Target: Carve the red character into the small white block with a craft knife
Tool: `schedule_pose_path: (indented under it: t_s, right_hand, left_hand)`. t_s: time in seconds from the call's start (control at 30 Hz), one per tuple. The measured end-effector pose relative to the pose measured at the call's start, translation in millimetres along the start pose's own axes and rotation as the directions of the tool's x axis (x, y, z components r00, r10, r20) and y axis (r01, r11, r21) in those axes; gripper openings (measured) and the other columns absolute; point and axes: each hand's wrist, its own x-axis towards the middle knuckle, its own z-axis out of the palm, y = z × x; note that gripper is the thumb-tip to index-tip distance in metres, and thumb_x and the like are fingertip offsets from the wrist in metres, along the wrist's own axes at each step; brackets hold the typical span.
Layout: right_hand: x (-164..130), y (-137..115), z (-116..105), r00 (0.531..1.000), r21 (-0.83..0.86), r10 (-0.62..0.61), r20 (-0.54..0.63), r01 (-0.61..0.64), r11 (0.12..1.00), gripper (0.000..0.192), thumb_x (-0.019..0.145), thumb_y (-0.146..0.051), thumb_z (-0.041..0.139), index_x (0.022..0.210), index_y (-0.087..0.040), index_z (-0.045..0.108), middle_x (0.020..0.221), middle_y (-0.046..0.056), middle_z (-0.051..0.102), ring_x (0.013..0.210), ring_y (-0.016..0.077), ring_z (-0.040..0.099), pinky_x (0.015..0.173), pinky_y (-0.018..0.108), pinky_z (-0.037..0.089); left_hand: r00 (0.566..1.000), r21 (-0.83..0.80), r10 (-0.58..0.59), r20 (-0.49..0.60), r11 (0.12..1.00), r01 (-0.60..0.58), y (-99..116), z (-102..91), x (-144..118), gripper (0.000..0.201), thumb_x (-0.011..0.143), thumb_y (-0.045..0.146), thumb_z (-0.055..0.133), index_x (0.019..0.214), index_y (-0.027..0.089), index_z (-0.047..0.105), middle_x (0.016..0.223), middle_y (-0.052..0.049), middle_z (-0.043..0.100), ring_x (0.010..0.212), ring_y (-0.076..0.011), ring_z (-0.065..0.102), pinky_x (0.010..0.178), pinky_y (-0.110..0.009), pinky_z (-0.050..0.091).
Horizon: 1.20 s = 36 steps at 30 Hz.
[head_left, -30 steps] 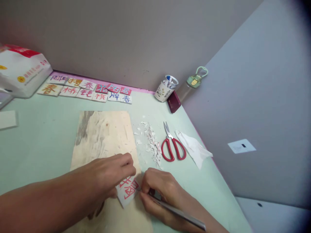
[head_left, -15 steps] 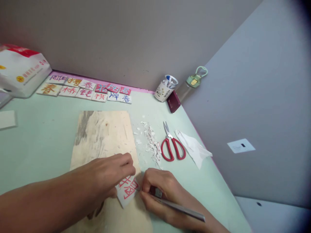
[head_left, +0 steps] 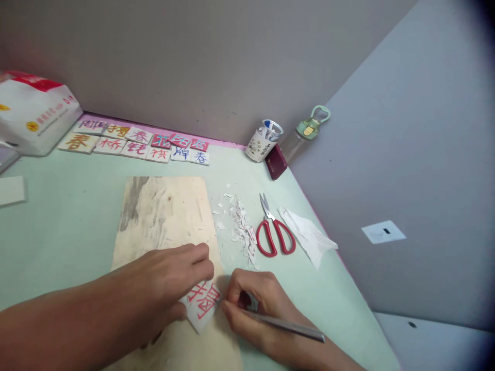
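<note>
The person's right hand (head_left: 257, 299) grasps a slim metal tool (head_left: 290, 326) like a pen, its shank lying back over the base of the thumb, a grip that seems chosen for fine control of the tip, which the fingertips mostly hide. The left hand (head_left: 181, 270) grips a small white tile (head_left: 203, 304), thumb along one side and curled fingers across its upper end, probably so that it cannot slide or turn; the red character on its face stays uncovered for the most part, and one corner points toward the person. The tile sits by the right edge of a wooden board (head_left: 170, 216), likely there to shield the counter (head_left: 62, 232). That board is a pale, flat rectangle with grain, a small knot and a grey smear; the counter is smooth and light green. Beyond the hands, brittle-looking white shavings (head_left: 243, 229) lie heaped just beside the board, out of its working area, with red-handled scissors (head_left: 270, 215) and a soft, crumpled tissue (head_left: 309, 234) to their right. Farthest off, thin lettered tiles (head_left: 136, 148) stand in two neat rows, perhaps set out for reading, while a cylindrical can (head_left: 258, 149) and a transparent bottle (head_left: 299, 144) with a green looped lid occupy the corner.
</note>
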Motion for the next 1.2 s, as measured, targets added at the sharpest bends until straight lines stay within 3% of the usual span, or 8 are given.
schedule_pose_path:
  t_s: [0.1,0.47,0.93,1.2]
  right_hand:
    - [0.1,1.4,1.7,0.999,0.025,0.043,-0.016,-0.043,0.999,0.022,0.086,-0.013,0.061,0.071,-0.022,0.047,0.062,-0.008,0.045,0.055,0.0085,0.037,0.05,0.022,0.029]
    - [-0.5,2.4,5.8,0.997,0.014,0.054,-0.05,-0.054,0.998,0.023,0.086,-0.017,0.06,0.07,-0.023,0.046,0.059,-0.008,0.043,0.053,0.0089,0.036,0.048,0.023,0.028]
    - [-0.2,6.6,10.6,0.992,0.022,0.079,-0.102,-0.077,0.997,0.027,0.089,-0.019,0.064,0.068,-0.022,0.047,0.059,-0.008,0.043,0.054,0.0088,0.035,0.049,0.024,0.026]
    - [1.8,9.1,9.6,0.987,0.084,0.079,-0.14,-0.068,0.994,0.027,0.086,-0.021,0.063,0.066,-0.023,0.045,0.059,-0.007,0.044,0.055,0.0099,0.037,0.05,0.025,0.028]
  left_hand:
    - [1.0,0.029,-0.017,0.021,0.999,0.016,1.6,-0.6,-1.2,0.034,0.07,0.001,0.061,0.097,0.022,0.056,0.111,-0.004,0.062,0.102,-0.0259,0.061,0.082,-0.038,0.041]
    - [0.992,0.083,0.069,-0.109,0.995,-0.06,-8.6,14.2,-3.9,0.038,0.064,0.008,0.059,0.098,0.025,0.055,0.113,-0.004,0.065,0.099,-0.0276,0.065,0.083,-0.039,0.047]
    - [0.992,0.083,0.052,-0.116,0.996,-0.043,-5.6,13.1,-3.8,0.043,0.062,0.008,0.06,0.101,0.025,0.058,0.114,-0.005,0.067,0.103,-0.0297,0.065,0.087,-0.042,0.049]
    - [0.994,0.111,0.017,-0.105,0.994,-0.006,5.1,15.9,-1.6,0.046,0.067,0.012,0.074,0.109,0.026,0.063,0.118,-0.005,0.067,0.109,-0.03,0.064,0.095,-0.044,0.049]
